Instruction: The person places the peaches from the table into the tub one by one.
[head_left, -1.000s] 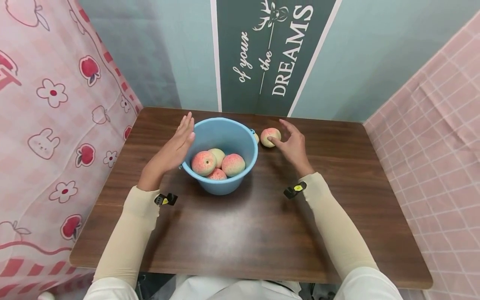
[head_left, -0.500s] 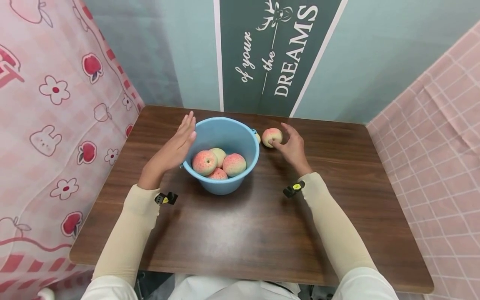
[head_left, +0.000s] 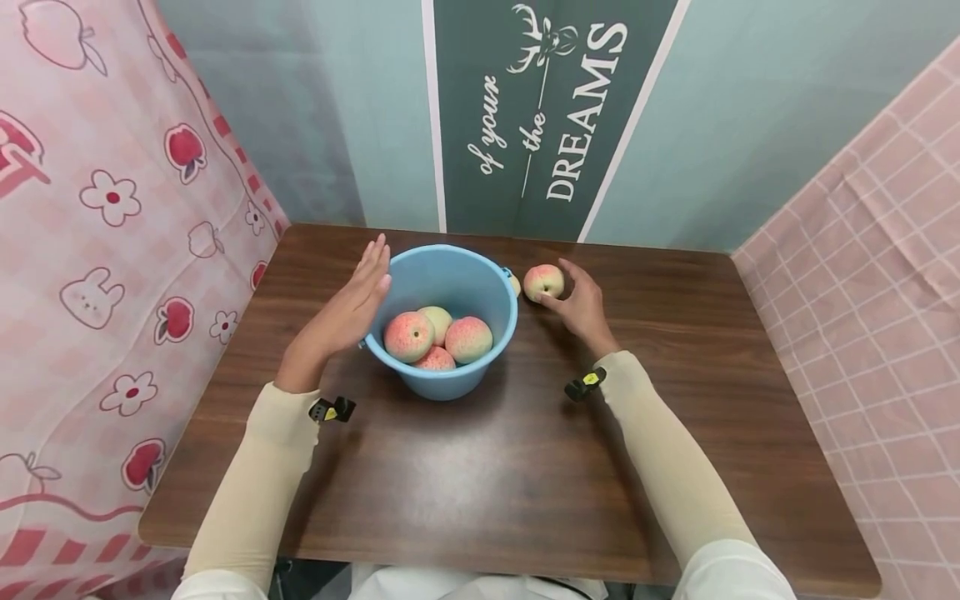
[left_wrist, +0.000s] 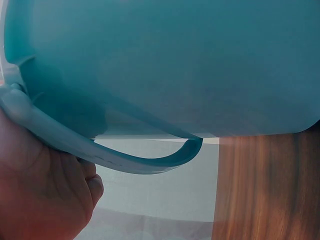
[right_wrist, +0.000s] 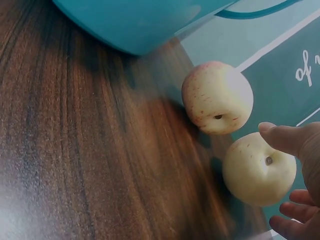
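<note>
A light blue bucket holds several pink and pale yellow peaches. My left hand lies along the bucket's left side with its fingers straight. In the left wrist view, the bucket's handle hangs across that hand. Right of the bucket, a peach rests on the table; my right hand is spread around its right side, thumb at the near edge and fingers apart. Another peach sits between it and the bucket, mostly hidden in the head view.
The brown wooden table has a teal cloth backdrop with white lettering along its far edge. A pink patterned curtain borders the left side, and pink tiled cloth the right.
My right thumb has slid from the front of the peach down to its near edge. The head view has tilted slightly. My left hand and the bucket keep their places.
</note>
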